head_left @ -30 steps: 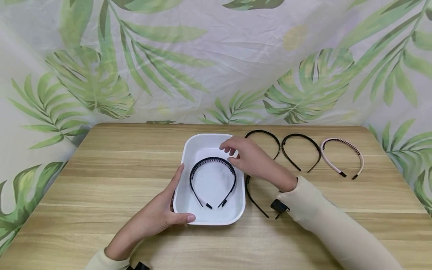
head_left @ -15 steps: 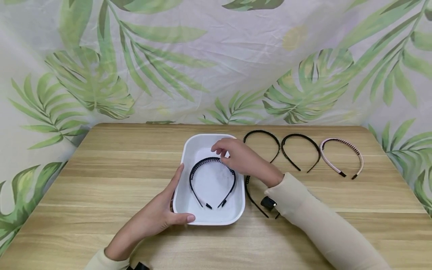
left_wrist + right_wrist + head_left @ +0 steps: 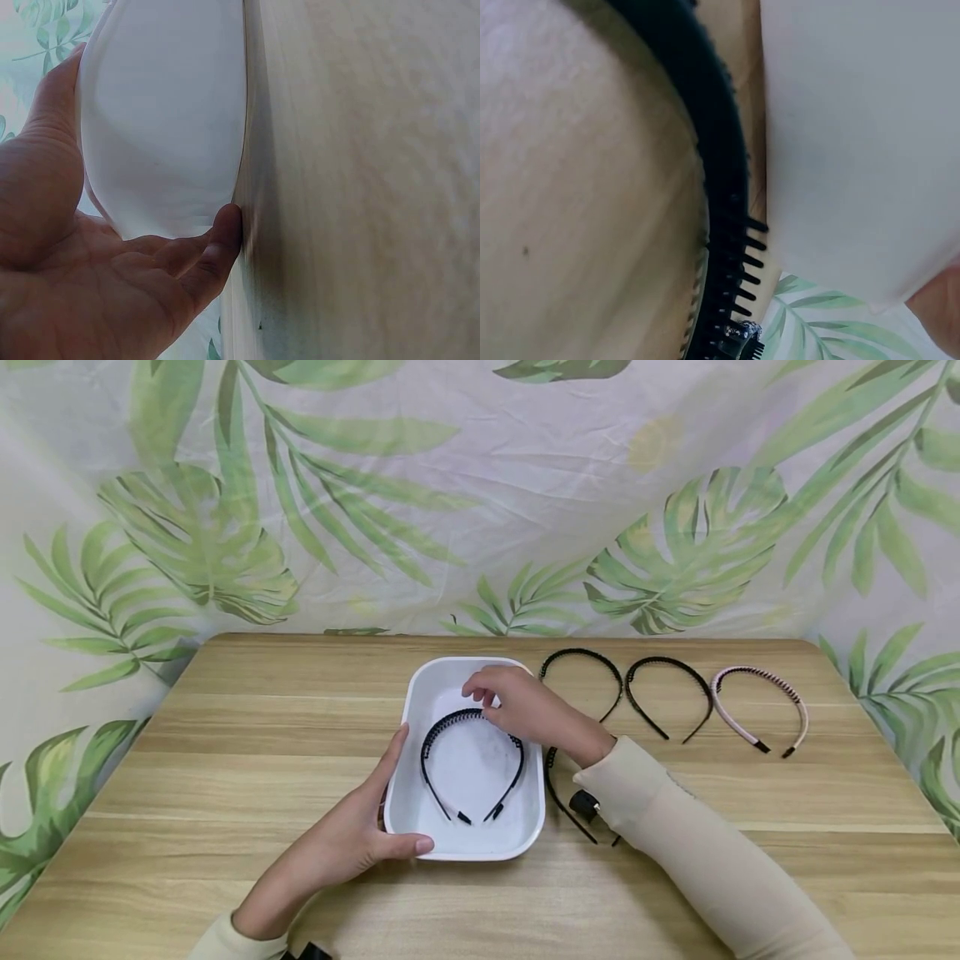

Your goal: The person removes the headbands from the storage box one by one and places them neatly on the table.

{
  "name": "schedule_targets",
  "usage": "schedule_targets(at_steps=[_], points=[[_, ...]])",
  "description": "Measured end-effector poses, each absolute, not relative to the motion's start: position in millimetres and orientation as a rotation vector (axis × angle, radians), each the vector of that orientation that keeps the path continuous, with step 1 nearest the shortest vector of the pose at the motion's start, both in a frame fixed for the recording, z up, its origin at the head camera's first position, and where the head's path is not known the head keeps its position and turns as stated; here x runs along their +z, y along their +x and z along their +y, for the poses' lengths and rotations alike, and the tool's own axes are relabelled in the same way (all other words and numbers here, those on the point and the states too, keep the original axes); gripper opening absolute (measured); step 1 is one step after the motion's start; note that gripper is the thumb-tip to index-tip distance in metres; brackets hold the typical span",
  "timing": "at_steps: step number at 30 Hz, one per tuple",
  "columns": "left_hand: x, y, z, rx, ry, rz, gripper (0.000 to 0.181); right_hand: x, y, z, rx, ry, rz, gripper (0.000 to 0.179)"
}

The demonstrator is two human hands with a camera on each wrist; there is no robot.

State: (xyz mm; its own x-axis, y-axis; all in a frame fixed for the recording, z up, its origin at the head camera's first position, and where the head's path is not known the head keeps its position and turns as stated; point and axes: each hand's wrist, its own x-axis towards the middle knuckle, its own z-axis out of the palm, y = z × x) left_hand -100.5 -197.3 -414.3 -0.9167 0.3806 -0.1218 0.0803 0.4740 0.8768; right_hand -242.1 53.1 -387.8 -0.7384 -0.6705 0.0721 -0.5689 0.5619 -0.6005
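In the head view, a white tray (image 3: 465,852) stands mid-table. Stacked headbands (image 3: 429,745) lie inside it, a black one on top with pinkish teeth showing beneath. My left hand (image 3: 352,835) holds the tray's near-left corner, thumb on the near rim and fingers along the left side. The left wrist view has this hand against the tray wall (image 3: 165,112). My right hand (image 3: 517,702) is over the tray's far-right part, fingers loosely bent, its thumb covering part of the stack's top. Whether it touches the headbands I cannot tell.
Right of the tray lie two black headbands (image 3: 619,681) (image 3: 670,660) and a pink one (image 3: 738,733) in a row. Another black headband (image 3: 566,806) lies partly under my right forearm, close to the tray's right wall. A leaf-print cloth (image 3: 480,527) hangs behind the wooden table (image 3: 262,727).
My right hand has moved left, further over the tray, and now covers part of the stack's top. My left hand, the tray and the headbands keep their places.
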Motion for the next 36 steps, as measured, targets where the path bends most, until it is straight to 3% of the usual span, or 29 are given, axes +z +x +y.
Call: schedule_targets(at_steps=[36], points=[[-413.9,-99.9,-197.8,1.422,0.401,2.429,0.131,-394.6,-243.9,44.9,-0.543,-1.016,2.756,0.034]])
